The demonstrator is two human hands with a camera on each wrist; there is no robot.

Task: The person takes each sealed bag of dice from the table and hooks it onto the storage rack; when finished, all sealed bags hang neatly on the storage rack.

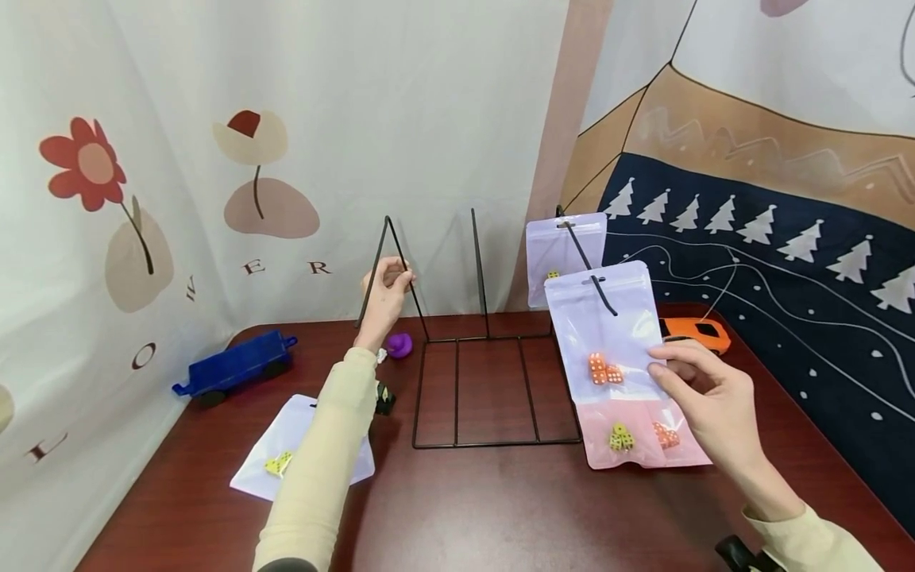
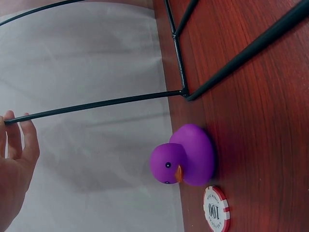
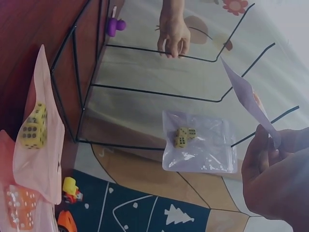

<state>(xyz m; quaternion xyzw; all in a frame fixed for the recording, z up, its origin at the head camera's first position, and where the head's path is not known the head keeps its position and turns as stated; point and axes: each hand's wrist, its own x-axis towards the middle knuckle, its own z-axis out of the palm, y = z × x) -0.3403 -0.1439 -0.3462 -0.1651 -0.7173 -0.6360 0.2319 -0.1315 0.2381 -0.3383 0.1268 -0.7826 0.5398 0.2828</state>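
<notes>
In the head view my left hand grips the left upright of a black wire rack. My right hand pinches the lower right edge of a pale purple zip bag holding orange dice. That bag hangs by its hole near the tip of the rack's right hook. Farther back on the same hook hangs another purple bag, with yellow dice. Below the front bag are two pink bags, one with yellow dice, the other with orange dice; the front bag partly hides them.
A purple-white bag with yellow dice lies at left, partly behind my forearm. Around the rack stand a blue toy trailer, a purple rubber duck, a poker chip and an orange toy car. Curtains border the table.
</notes>
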